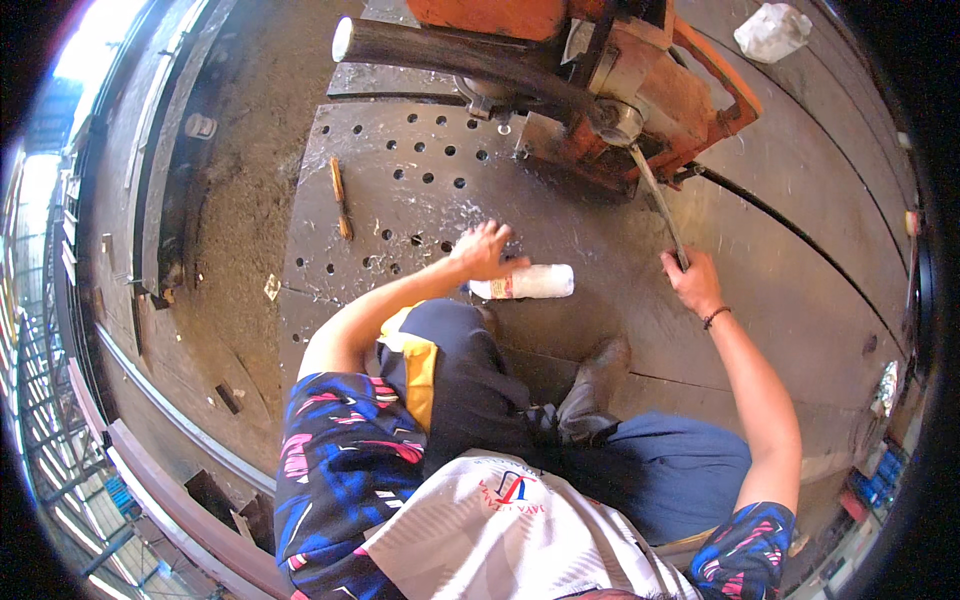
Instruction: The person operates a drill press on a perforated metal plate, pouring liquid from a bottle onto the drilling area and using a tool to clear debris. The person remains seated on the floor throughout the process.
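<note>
My right hand (693, 283) is closed round the lower end of a long metal lever (658, 203). The lever runs up to a round hub (617, 122) on an orange machine (655, 80). My left hand (487, 252) has its fingers apart and holds nothing. Just below it a white plastic bottle (545, 282) with a printed label lies on its side; whether the thumb touches it I cannot tell. A brush with a wooden handle (337, 185) lies to the left, on a dark steel plate (340, 245) drilled with several round holes.
A thick dark cylinder (440, 50) with a pale end juts left from the machine. Metal shavings lie scattered on the plate. A black cable (760, 208) runs right from the machine. A crumpled white bag (773, 33) lies far right, and a small white cup (201, 126) far left.
</note>
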Demonstrator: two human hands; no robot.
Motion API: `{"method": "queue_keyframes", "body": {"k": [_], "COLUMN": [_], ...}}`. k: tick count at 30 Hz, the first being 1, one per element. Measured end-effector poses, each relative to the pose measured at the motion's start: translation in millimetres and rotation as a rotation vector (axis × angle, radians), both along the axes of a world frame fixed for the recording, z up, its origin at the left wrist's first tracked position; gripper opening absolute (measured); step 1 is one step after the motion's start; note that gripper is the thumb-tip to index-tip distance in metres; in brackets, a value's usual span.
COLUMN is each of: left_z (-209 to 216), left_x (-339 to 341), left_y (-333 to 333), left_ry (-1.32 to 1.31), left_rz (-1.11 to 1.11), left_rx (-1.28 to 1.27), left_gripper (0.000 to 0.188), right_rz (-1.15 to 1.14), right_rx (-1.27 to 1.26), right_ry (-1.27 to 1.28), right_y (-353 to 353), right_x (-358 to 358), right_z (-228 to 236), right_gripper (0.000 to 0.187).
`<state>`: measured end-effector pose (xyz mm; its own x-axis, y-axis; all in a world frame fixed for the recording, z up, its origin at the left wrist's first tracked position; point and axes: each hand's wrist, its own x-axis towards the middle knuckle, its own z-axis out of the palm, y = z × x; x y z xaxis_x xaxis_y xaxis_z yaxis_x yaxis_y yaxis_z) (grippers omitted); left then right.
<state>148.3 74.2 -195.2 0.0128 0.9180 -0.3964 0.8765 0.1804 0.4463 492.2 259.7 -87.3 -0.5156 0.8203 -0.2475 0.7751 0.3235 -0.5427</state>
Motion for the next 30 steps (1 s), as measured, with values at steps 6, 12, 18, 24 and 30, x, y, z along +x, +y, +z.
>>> {"method": "queue_keyframes", "body": {"k": [6,12,18,24,30], "left_z": [-38.2,-63.9,-60.7,-66.1,-59.6], "left_x": [-83.7,-91.7,-79.1,-88.1,-84.4], "left_y": [100.6,137.2,131.0,107.4,117.3], "left_ry": [0.258,0.328,0.282,0.336,0.359], "left_rz": [0.011,-0.028,0.254,0.229,0.24], "left_rx": [0.357,0.269,0.169,0.211,0.2], "left_gripper": [0.045,0.046,0.052,0.06,0.067], "right_rz": [0.0,-0.008,-0.035,-0.048,-0.037], "right_rx": [-0.032,-0.021,-0.058,-0.08,-0.053], "right_ry": [-0.053,-0.061,-0.065,-0.041,-0.084], "right_y": [-0.3,-2.5,-3.7,-2.3,-2.3], "right_x": [-8.4,-7.3,-4.6,-4.6,-6.4], "right_z": [9.4,8.4,9.8,4.8,10.7], "right_gripper": [0.037,0.037,0.038,0.039,0.038]}}
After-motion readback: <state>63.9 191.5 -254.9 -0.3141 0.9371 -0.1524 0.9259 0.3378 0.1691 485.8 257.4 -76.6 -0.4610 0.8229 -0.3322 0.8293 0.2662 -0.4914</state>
